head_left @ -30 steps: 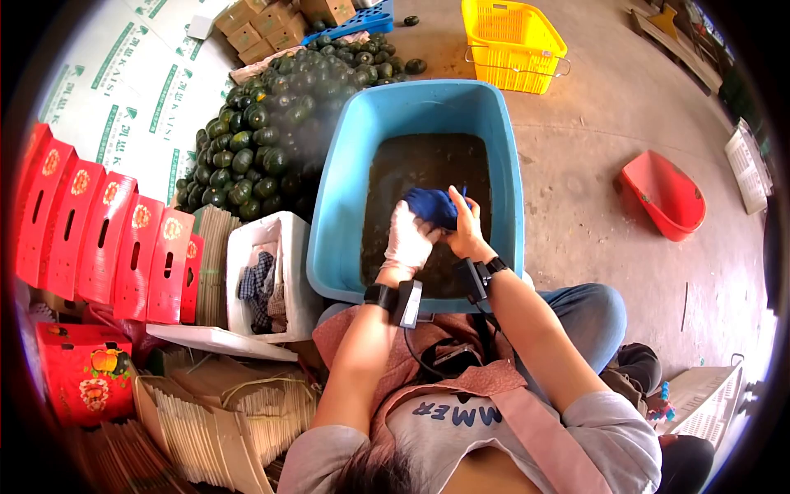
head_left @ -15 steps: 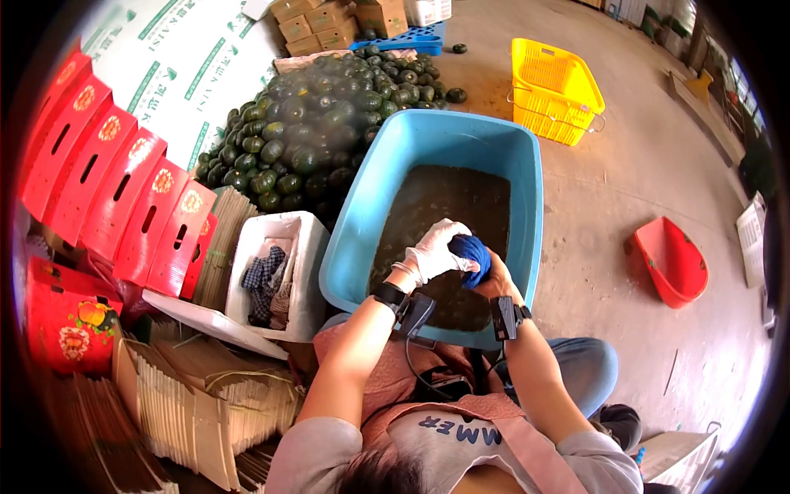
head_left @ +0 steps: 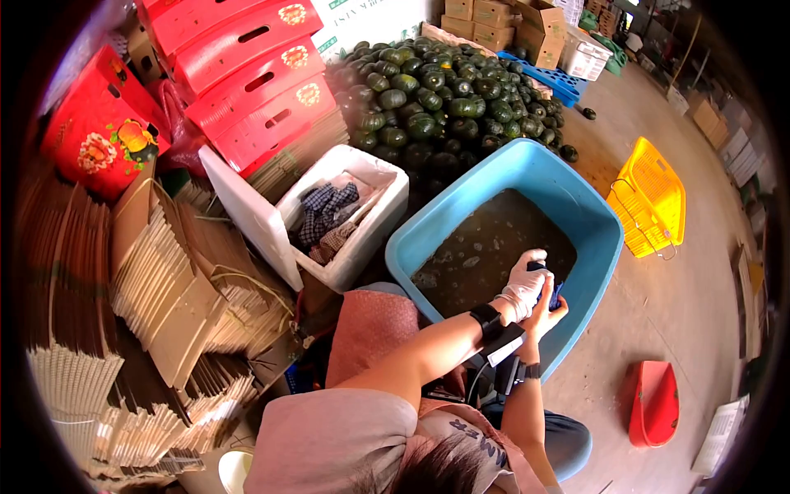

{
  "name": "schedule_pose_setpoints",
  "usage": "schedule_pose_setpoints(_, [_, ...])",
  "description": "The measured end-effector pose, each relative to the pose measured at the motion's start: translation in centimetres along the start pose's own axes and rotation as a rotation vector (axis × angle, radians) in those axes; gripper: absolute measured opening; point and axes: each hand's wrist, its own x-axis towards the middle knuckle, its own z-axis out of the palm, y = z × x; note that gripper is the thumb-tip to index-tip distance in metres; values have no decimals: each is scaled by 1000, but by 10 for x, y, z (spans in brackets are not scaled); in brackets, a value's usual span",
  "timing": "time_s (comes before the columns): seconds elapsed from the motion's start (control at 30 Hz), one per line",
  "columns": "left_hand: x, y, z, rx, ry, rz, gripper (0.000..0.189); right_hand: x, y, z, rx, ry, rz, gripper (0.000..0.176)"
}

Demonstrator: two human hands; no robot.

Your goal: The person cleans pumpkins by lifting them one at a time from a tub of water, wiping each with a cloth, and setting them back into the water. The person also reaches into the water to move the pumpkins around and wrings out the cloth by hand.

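Observation:
My left hand (head_left: 522,286), in a whitish glove, is wrapped round a dark blue cloth (head_left: 559,294). Bare and pressed against the same cloth from the near side, my right hand (head_left: 541,318) has its fingers closed on it. Most of the cloth is hidden between my hands. Both hands are over the right part of a large blue tub (head_left: 594,216). Murky brown water (head_left: 485,247) with bubbles on its surface lies in the tub. Each wrist wears a black strap with a small box.
A white foam box (head_left: 387,202) holding checked cloths (head_left: 327,210) stands left of the tub. Behind lies a heap of dark green squashes (head_left: 461,107). Red cartons (head_left: 255,78) and flattened cardboard (head_left: 164,280) are at left; a yellow basket (head_left: 654,198) and red scoop (head_left: 656,403) at right.
My view has swung left, so the surroundings appear farther right. The blue cloth, a visible bunch before, is now mostly covered by my hands, which are closer together round it.

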Motion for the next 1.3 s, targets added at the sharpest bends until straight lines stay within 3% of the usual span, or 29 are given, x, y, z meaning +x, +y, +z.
schedule_pose_setpoints(0.03, [3,1,-3,-75,-62,-52,38,-2,-5,0,-89,-1,-112,61])
schedule_pose_setpoints(0.07, [2,-1,-4,-97,15,-88,19,-4,-9,0,-158,-1,-145,57])
schedule_pose_setpoints(0.2, [-9,20,-13,-186,148,-338,10,0,-8,3,-351,-73,-542,40])
schedule_pose_setpoints(0.3, [11,-3,-51,-271,-111,-485,14,-7,-13,9,-457,-179,-718,30])
schedule_pose_setpoints(0.47, [30,-13,-88,-341,-88,-793,15,-19,-21,26,-463,-376,-715,19])
schedule_pose_setpoints(0.53, [32,-15,-105,-521,-377,-846,12,-18,-14,32,-504,-487,-704,17])
schedule_pose_setpoints(0.57, [33,-17,-111,-538,-376,-847,12,-18,-11,34,-517,-496,-707,17])
schedule_pose_setpoints(0.63, [36,-21,-125,288,-704,-346,6,-22,-8,39,-565,-584,-717,15])
schedule_pose_setpoints(0.67, [13,24,-115,526,-692,-183,5,-25,-8,42,-566,-618,-713,15])
schedule_pose_setpoints(0.7, [17,15,-117,495,-700,-250,7,-25,-7,42,-583,-628,-714,15])
schedule_pose_setpoints(0.77, [23,-1,-126,609,-732,-64,10,-22,-5,44,-624,-712,-747,15])
schedule_pose_setpoints(0.87, [33,-17,-120,-127,-777,-554,20,-26,-29,50,-643,-807,-783,15])
schedule_pose_setpoints(0.9, [19,20,-115,167,-867,-151,19,-22,-31,52,-665,-844,-808,15])
schedule_pose_setpoints(0.97, [22,9,-116,-9,-784,-441,16,-20,-38,51,-685,-905,-806,15])
schedule_pose_setpoints(1.0, [25,8,-114,-341,-584,-886,15,-20,-41,52,-686,-952,-804,15])
schedule_pose_setpoints(1.03, [26,7,-113,81,-738,-575,16,-18,-42,52,-699,-962,-801,15])
schedule_pose_setpoints(1.1, [20,34,-109,93,-652,-747,16,-14,-44,52,-676,-1062,-750,14])
schedule_pose_setpoints(1.13, [22,14,-116,540,-884,-224,17,-14,-45,53,-677,-1079,-745,14])
schedule_pose_setpoints(1.23, [30,-3,-112,364,-764,-412,20,-12,-47,57,-693,-1134,-746,15])
schedule_pose_setpoints(1.3, [28,4,-114,333,-764,-424,16,-11,-50,60,-691,-1183,-729,15])
